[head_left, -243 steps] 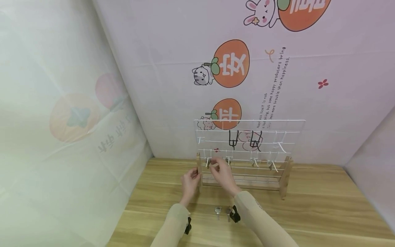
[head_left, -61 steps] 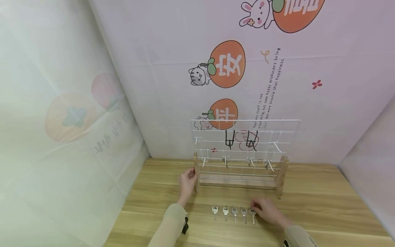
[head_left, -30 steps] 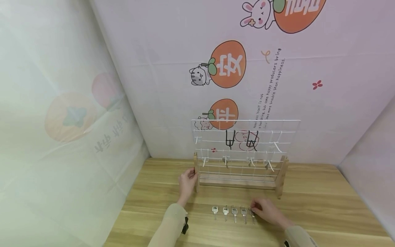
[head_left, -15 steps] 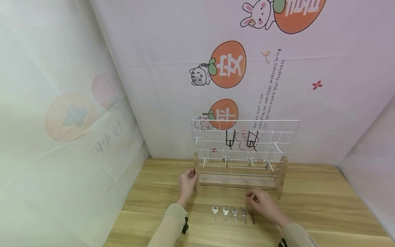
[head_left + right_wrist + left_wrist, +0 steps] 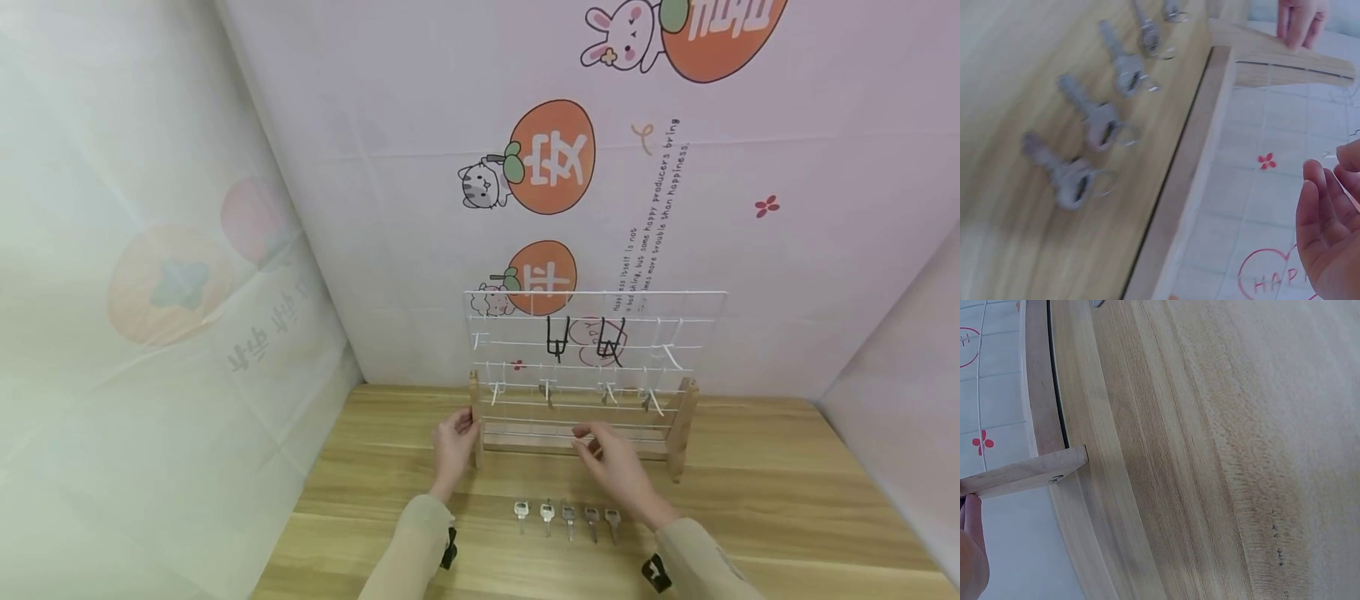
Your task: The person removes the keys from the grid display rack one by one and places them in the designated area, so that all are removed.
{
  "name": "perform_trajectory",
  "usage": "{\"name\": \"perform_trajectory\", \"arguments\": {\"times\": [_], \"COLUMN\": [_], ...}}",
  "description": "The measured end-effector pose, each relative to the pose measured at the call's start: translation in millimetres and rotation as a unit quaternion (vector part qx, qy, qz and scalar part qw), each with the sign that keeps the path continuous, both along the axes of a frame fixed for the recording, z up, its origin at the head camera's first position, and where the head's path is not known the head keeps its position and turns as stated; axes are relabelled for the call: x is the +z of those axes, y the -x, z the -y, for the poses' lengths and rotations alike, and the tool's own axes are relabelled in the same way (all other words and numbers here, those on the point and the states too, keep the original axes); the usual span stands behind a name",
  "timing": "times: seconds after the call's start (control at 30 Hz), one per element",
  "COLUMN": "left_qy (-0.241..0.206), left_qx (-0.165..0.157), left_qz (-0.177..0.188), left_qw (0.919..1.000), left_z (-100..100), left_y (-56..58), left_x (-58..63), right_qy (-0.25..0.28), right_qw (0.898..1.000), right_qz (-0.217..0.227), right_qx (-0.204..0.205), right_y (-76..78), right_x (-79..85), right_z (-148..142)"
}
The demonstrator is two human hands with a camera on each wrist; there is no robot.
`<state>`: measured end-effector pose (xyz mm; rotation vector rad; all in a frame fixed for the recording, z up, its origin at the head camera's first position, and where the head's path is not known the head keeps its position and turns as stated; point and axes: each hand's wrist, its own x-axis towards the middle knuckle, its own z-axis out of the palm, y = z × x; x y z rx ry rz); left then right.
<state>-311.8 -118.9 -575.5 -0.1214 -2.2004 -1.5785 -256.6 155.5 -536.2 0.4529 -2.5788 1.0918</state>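
I'm leaving five keys [image 5: 568, 514] lined up, raising my parted, empty right fingers [image 5: 1309, 209] toward the wire rack [image 5: 595, 292], my left fingers [image 5: 1299, 28] gripping its post [image 5: 1035, 470]

Five silver metal keys [image 5: 521, 510], each with one thin wire ring [image 5: 1106, 182], lie on one wood-grain worktop [image 5: 787, 517]. Three small dull-metal keys [image 5: 549, 398] hang on one white wire-grid rack [image 5: 596, 292]; they are too small to show much detail, but bring the keys to eight. The rack has two pale wooden uprights [image 5: 679, 429], one pale wooden base bar [image 5: 517, 442], two black wire hooks [image 5: 556, 350] and six white hooks [image 5: 655, 403]: two above, four below. The white printed backdrop bears three bold orange round fruits [image 5: 552, 157], three cartoon animals [image 5: 477, 185], two red four-petalled flowers [image 5: 767, 207] and one red-outlined heart [image 5: 1263, 285].
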Motion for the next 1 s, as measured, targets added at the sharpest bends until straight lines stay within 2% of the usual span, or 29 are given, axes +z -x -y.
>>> {"name": "perform_trajectory", "arguments": {"times": [0.13,0.3,0.67,1.0], "left_qy": [-0.001,-0.001,-0.005,-0.005], "left_qx": [0.004,0.007,0.009,0.01], "left_qz": [0.004,0.012,0.022,0.015], "left_qw": [1.0,0.9999,0.9997,0.9998], "left_z": [0.2,0.3,-0.2,-0.5], "left_y": [0.2,0.7,0.7,2.2], "left_x": [0.3,0.6,-0.5,-0.9], "right_qy": [0.025,0.062,0.105,0.125], "right_qw": [1.0,0.998,0.994,0.991], "right_qz": [0.015,0.007,-0.001,0.008], "right_qx": [-0.008,-0.016,-0.04,-0.056], "right_y": [6.7,17.5,37.6,46.9], "right_x": [11.2,22.2,29.6,32.8], "right_z": [11.6,23.5,37.2,47.2]}}
